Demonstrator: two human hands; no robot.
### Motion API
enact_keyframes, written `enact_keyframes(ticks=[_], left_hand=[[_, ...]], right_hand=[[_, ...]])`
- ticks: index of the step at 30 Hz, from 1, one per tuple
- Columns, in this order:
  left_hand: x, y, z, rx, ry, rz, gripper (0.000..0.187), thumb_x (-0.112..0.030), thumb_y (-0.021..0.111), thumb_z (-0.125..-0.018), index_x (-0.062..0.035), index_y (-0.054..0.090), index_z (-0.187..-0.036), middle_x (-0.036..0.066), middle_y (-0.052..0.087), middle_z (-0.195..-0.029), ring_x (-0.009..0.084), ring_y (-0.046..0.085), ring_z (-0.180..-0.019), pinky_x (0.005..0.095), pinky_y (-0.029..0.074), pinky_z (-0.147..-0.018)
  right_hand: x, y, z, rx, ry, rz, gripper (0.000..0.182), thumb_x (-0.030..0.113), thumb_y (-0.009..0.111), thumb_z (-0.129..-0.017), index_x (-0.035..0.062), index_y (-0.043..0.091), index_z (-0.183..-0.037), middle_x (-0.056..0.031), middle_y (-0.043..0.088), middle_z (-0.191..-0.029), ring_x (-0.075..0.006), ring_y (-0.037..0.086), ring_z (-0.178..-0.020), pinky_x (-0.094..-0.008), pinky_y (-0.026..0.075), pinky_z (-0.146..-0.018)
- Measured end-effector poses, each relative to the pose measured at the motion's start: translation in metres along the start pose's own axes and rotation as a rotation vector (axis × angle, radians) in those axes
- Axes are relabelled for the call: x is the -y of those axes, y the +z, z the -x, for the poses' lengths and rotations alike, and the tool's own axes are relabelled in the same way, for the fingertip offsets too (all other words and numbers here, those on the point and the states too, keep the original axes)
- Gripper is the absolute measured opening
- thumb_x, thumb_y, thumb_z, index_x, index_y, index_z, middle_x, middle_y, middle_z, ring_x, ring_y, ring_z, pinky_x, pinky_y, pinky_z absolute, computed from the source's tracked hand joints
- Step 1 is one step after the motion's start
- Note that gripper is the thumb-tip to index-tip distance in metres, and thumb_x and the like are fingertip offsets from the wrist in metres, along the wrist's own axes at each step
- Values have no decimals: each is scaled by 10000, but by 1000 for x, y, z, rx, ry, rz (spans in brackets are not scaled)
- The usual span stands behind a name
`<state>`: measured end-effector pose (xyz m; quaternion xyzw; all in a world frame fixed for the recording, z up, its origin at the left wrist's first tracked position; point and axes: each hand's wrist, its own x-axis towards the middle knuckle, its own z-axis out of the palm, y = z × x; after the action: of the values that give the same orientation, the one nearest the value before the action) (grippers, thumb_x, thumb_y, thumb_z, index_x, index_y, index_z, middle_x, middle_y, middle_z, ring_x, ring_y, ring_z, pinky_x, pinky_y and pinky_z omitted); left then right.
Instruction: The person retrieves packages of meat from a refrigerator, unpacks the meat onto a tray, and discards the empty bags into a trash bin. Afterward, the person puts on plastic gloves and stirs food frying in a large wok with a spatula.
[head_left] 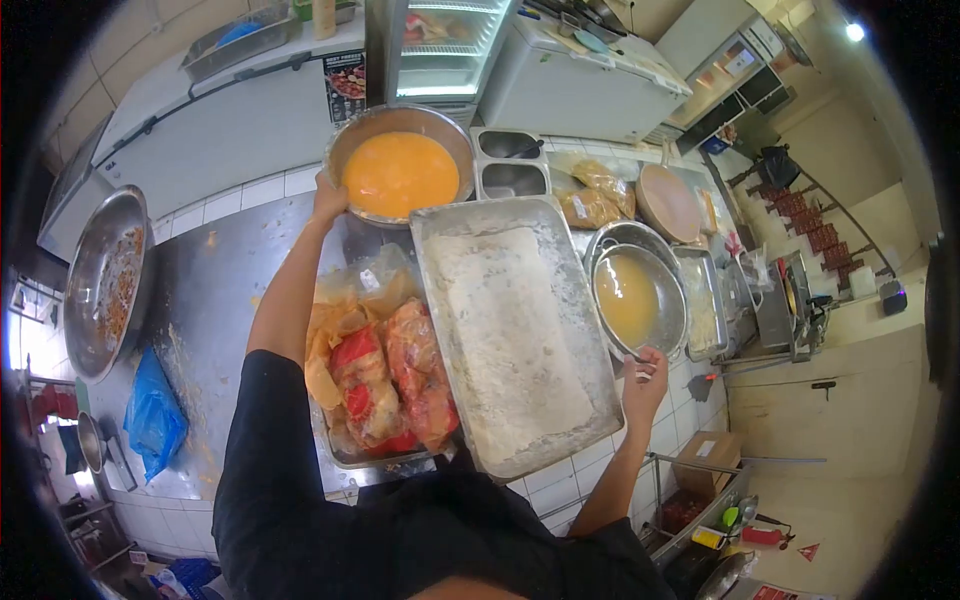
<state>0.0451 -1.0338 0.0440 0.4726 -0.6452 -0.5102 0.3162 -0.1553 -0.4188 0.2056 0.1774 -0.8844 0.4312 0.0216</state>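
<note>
My left hand (332, 197) is closed on the left rim of a large metal bowl (458, 132) of orange liquid at the table's far side. With fingers curled at its near rim, my right hand (645, 378) grips a smaller metal bowl (676, 312) of yellow liquid. That bowl overlaps another metal bowl (603, 243) behind it. Between my arms lies a deep metal tray (440, 300) with white flour (510, 340) spread over its bottom. Left of the tray, plastic bags of what looks like raw meat (385, 375) fill a second metal pan (385, 461).
A large, food-smeared bowl (140, 290) and a blue plastic bag (155, 415) are at the left. Beyond the flour tray stand two small metal containers (513, 180), bags of brown crumbs (590, 205) and a round tan lid or board (668, 203). Another tray (708, 349) lies right.
</note>
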Motion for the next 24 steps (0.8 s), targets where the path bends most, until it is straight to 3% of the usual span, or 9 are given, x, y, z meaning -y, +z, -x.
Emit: enact_keyframes(ticks=[6,7,10,12,14,16,19,22,24], left_hand=[[-18,6,9,-6,156,36,573,-223,744,-748,-29,521,-1239,134,644,-1039,229,659,-835,336,557,-569],[-44,8,32,-50,12,33,611,-231,770,-726,-33,516,-1245,128,646,-1030,223,665,-814,325,556,-569],[-9,11,6,-116,100,-1,599,-192,752,-727,-37,504,-1249,128,643,-1031,219,668,-776,310,554,-570],[-44,9,32,-42,-39,-30,612,-166,732,-728,-44,472,-1269,140,631,-1066,237,667,-827,310,557,-597],[-54,8,30,-8,-112,-90,632,-136,708,-730,-53,432,-1293,154,615,-1106,253,661,-885,315,562,-621],[-26,2,8,-12,-130,-190,660,-103,680,-732,-63,386,-1321,170,594,-1149,270,650,-951,327,569,-641],[21,2,-15,-138,137,-278,666,-83,642,-763,-78,330,-1352,187,561,-1200,287,613,-1049,355,573,-708],[-36,7,27,-55,-48,-29,612,-61,635,-761,-41,358,-1307,151,536,-1201,243,589,-1044,335,531,-795],[-21,10,16,-34,21,-61,584,-75,611,-800,-36,341,-1317,158,537,-1193,267,592,-1058,358,551,-790]], right_hand=[[17,1,-59,5,-297,109,307,145,713,-821,60,580,-1084,-74,590,-1062,-210,561,-941,-319,455,-726],[31,7,-79,18,-393,126,299,154,705,-825,63,585,-1083,-88,597,-1070,-248,556,-1000,-348,457,-780],[80,55,-152,296,-696,24,354,212,680,-831,70,593,-1143,-154,578,-1161,-348,516,-1115,-440,394,-968],[95,123,-200,388,-873,74,439,206,668,-821,84,555,-1227,-176,531,-1264,-364,465,-1217,-450,347,-1054],[112,197,-235,505,-845,191,472,166,658,-809,89,534,-1258,-169,512,-1298,-358,449,-1242,-451,346,-1057],[106,281,-266,389,-887,284,471,119,618,-810,117,532,-1273,-157,490,-1332,-354,436,-1260,-479,359,-1039],[117,316,-278,414,-940,599,432,103,572,-824,156,557,-1253,-156,556,-1266,-350,517,-1190,-515,388,-991],[100,344,-304,680,-844,758,462,138,676,-771,176,570,-1219,-134,622,-1164,-293,576,-1140,-537,401,-962],[83,350,-315,614,-909,743,409,164,689,-772,174,596,-1169,-113,660,-1065,-291,616,-1063,-539,403,-949]])
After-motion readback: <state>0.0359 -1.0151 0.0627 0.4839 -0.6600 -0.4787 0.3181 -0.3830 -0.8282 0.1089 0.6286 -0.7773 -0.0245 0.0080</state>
